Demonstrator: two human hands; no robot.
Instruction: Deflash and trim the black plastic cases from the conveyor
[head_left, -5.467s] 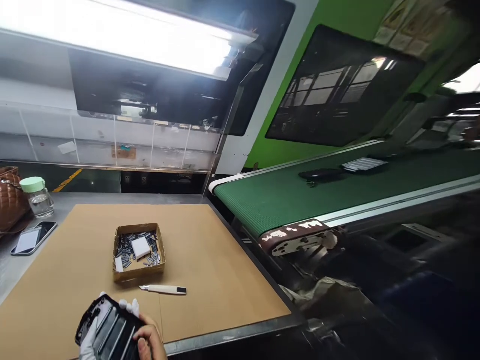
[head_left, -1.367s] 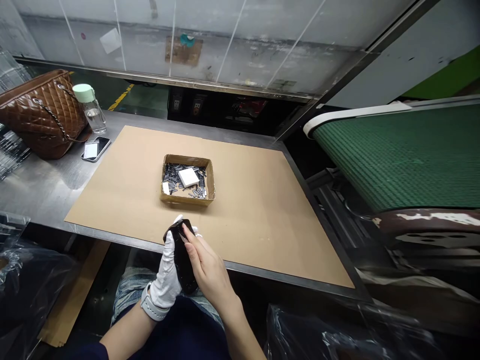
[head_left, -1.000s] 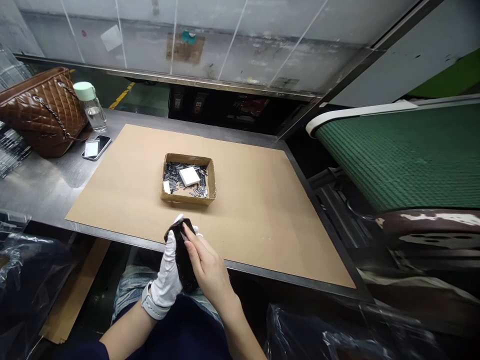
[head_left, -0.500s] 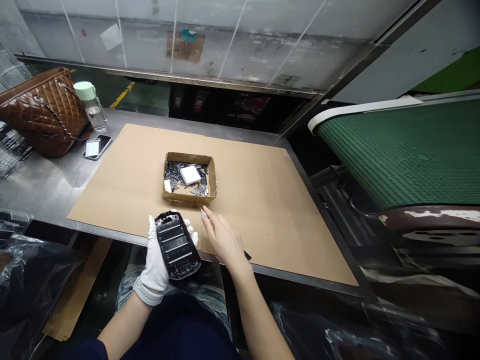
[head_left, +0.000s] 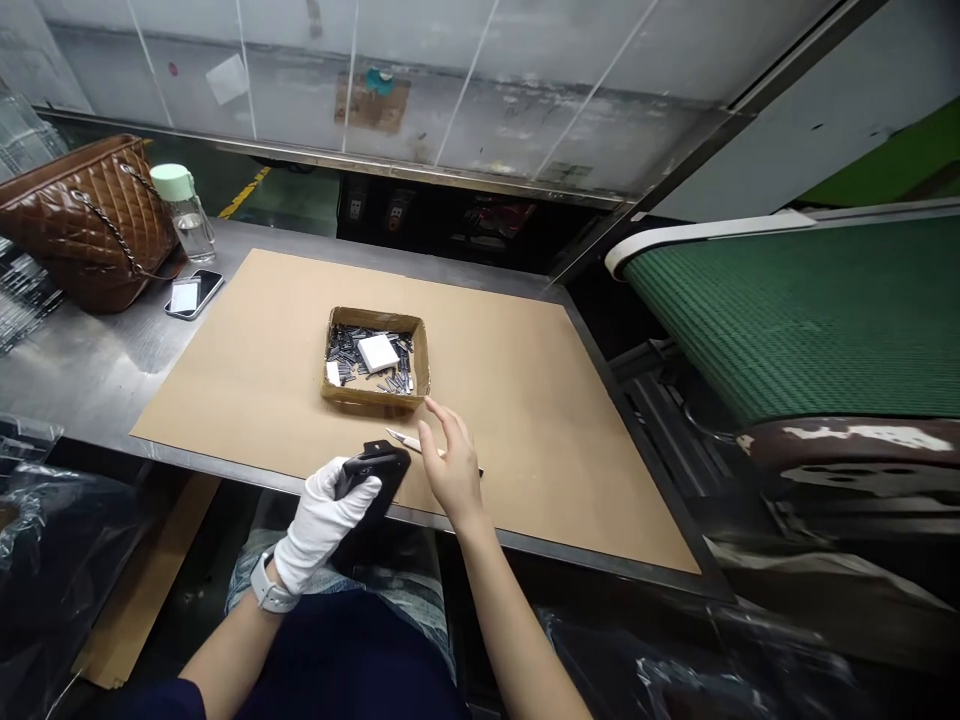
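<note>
My left hand (head_left: pixel 322 525), in a white glove with a grey-white band at the wrist, is closed around a black plastic housing (head_left: pixel 384 478). The housing is tilted, so its ribbed inner face is turned out of sight. Bare and with fingers apart, my right hand (head_left: pixel 454 465) is over a craft knife (head_left: pixel 406 440) on the cardboard sheet (head_left: pixel 540 430). The knife's blade points left, and the hand covers part of its handle. Just beyond the fingertips stands a shallow cardboard box (head_left: pixel 375 398) with many small dark pieces and a white block (head_left: pixel 378 353) inside.
A brown quilted handbag (head_left: pixel 90 225), a bottle with a green lid (head_left: pixel 191 225) and a phone (head_left: pixel 208 287) are on the metal table's (head_left: pixel 97 390) left side. A green conveyor belt (head_left: pixel 795 310) runs along the right. Clear plastic bags (head_left: pixel 60 570) hang low at left.
My left hand has turned the housing so its ribbed face no longer shows. My right hand has opened and shifted slightly forward and right, leaving the craft knife on the cardboard.
</note>
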